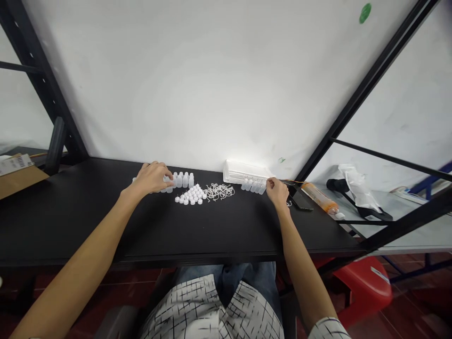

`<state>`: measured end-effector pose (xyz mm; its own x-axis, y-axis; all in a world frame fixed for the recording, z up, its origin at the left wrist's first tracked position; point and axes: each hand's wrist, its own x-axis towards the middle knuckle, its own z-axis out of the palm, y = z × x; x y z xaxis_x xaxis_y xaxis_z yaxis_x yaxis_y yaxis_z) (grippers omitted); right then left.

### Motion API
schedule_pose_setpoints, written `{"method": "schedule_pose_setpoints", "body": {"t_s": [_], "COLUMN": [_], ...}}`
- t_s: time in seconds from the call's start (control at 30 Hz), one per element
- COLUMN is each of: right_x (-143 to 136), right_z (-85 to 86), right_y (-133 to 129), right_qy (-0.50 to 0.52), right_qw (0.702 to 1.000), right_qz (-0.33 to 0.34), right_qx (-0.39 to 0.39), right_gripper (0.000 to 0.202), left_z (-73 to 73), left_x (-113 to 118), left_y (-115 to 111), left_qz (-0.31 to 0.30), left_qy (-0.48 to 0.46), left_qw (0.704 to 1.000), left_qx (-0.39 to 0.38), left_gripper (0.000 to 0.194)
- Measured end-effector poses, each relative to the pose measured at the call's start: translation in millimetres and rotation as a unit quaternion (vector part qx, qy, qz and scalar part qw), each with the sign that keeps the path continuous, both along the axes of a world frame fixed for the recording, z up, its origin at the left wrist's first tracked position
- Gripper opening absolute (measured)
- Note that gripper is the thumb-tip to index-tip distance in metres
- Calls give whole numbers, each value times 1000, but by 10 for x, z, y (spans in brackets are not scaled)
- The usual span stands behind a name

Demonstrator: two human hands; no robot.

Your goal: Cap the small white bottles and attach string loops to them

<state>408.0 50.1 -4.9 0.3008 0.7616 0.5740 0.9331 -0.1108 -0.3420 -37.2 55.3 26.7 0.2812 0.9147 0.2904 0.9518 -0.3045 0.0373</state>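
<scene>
White bottles [185,180]: left hand [154,178] at nine o'clock, fingers curled, grip unclear. Right hand [278,192] at three, fingers bunched beside tilted bottles [254,187], hold unclear.

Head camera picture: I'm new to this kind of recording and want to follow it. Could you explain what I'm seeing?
There's no machine here: one camera on a person's head looks forward and down as they work bare-handed. On the black table are small whitish bottles, a pile of white caps, a heap of pale loops and a white stack. The left hand is at the bottles; the right hand is at a second bottle group. I can't tell whether either hand grips anything.
</scene>
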Motion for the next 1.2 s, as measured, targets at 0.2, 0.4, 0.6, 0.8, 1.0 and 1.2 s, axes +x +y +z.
{"method": "schedule_pose_setpoints", "body": {"t_s": [0.2, 0.4, 0.6, 0.8, 1.0, 1.2], "right_x": [-21, -4, -170, -804, -1243, -1199], "right_z": [16, 29, 72, 124, 184, 69], "right_y": [-22, -37, -105, -81, -8, -76], "right_qy": [14, 15, 10, -38, -101, -85], "right_qw": [1000, 998, 979, 964, 932, 935], "right_qz": [9, -6, 5, 257, 308, 286], "right_qx": [9, 54, 203, 52, -162, -194], "right_gripper": [18, 19, 22, 20, 12, 10], "left_z": [36, 92, 230, 218, 142, 54], "left_x": [-1, 21, 132, 298, 416, 547], "left_y": [-15, -70, -259, -277, -249, -272], "left_qz": [9, -14, -85, -148, -166, -151], "left_qy": [0, -89, -383, -632, -724, -698], "left_qw": [1000, 996, 920, 760, 660, 680], "left_qx": [-18, 3, 2, -35, -111, -168], "left_gripper": [25, 27, 39, 41, 36, 31]}}
